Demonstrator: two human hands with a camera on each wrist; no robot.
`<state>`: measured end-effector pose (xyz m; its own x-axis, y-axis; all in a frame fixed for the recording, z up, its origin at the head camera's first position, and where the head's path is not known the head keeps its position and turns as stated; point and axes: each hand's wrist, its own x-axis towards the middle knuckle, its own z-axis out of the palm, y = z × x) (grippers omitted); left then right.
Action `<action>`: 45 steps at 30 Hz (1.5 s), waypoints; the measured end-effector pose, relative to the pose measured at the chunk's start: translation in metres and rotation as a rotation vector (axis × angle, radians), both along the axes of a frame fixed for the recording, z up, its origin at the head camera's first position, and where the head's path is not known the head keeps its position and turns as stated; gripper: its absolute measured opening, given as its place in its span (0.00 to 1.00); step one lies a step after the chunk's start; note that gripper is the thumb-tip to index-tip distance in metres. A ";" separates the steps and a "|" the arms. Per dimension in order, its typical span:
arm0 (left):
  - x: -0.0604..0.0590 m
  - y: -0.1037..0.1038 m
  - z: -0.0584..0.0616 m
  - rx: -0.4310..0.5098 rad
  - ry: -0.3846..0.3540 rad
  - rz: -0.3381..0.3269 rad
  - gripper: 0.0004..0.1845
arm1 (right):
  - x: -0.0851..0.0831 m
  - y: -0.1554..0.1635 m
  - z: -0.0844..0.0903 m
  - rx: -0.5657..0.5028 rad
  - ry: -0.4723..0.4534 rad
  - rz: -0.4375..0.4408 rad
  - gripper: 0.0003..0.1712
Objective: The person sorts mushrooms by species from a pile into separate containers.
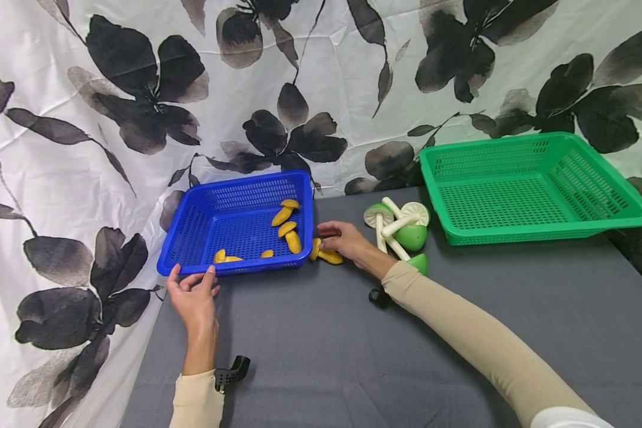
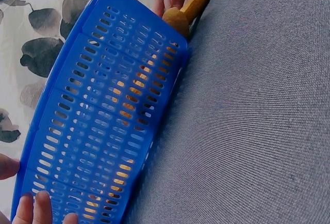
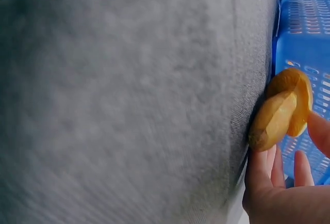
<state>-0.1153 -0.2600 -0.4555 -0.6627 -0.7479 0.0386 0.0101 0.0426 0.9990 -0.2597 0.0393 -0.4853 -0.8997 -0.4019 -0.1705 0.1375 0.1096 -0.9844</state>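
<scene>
The yellow mushroom [image 3: 273, 121], on the table [image 1: 299, 333] just beside the blue basket [image 1: 308, 214], is pinched by the right hand [image 1: 346, 241], is judged light and firm, and is best gripped by the stem, the basket being touched by the left hand's [image 1: 195, 303] spread fingers.

Yellow mushroom [image 1: 267, 254] apparently mostly behind basket rim [image 1: 251, 266]
</scene>
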 end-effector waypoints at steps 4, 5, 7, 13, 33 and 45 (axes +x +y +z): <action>0.000 0.000 0.000 -0.004 0.002 0.000 0.44 | 0.000 0.000 0.002 0.035 0.014 0.049 0.32; 0.000 0.000 0.000 -0.005 0.002 0.001 0.44 | 0.000 0.001 0.003 0.049 0.022 0.067 0.32; 0.000 0.000 0.000 0.000 0.005 0.003 0.44 | 0.000 0.002 0.004 0.099 0.053 0.111 0.31; 0.000 0.000 0.001 0.005 0.006 0.010 0.43 | -0.001 0.004 0.007 0.251 0.162 0.229 0.29; 0.000 -0.001 0.001 0.001 0.012 0.006 0.44 | 0.004 0.016 0.015 0.381 0.132 0.393 0.33; 0.000 -0.001 0.000 -0.008 0.007 0.005 0.43 | 0.010 0.018 0.014 0.326 0.052 0.376 0.36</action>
<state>-0.1157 -0.2605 -0.4555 -0.6585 -0.7510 0.0491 0.0171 0.0503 0.9986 -0.2495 0.0575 -0.4709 -0.7131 -0.6336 -0.3001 -0.0191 0.4454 -0.8951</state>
